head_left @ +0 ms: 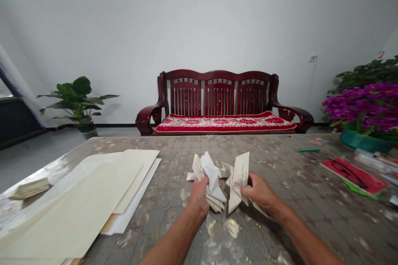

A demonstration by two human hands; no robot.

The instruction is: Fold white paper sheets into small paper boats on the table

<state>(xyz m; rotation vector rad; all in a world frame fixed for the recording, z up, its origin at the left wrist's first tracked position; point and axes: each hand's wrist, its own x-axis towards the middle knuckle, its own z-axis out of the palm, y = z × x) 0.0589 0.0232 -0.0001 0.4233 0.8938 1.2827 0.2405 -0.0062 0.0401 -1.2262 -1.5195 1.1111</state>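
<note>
My left hand [200, 196] is closed around a bundle of folded white and cream papers [212, 176], their edges fanned out at several angles. To its right, my right hand [259, 190] grips another bunch of folded cream papers [241, 174]; dark marks like writing show on the front one. Both bunches are held low over the middle of the table [174, 223], with a narrow gap between them. The fingers of both hands are partly hidden behind the papers.
Large cream sheets [81, 198] lie stacked at the left, with a small paper bundle [30, 188] beside them. Glasses [350, 174] rest on a red packet [370, 180] at the right, near a green pen [309, 150] and purple flowers [363, 105]. A wooden bench [219, 95] stands beyond.
</note>
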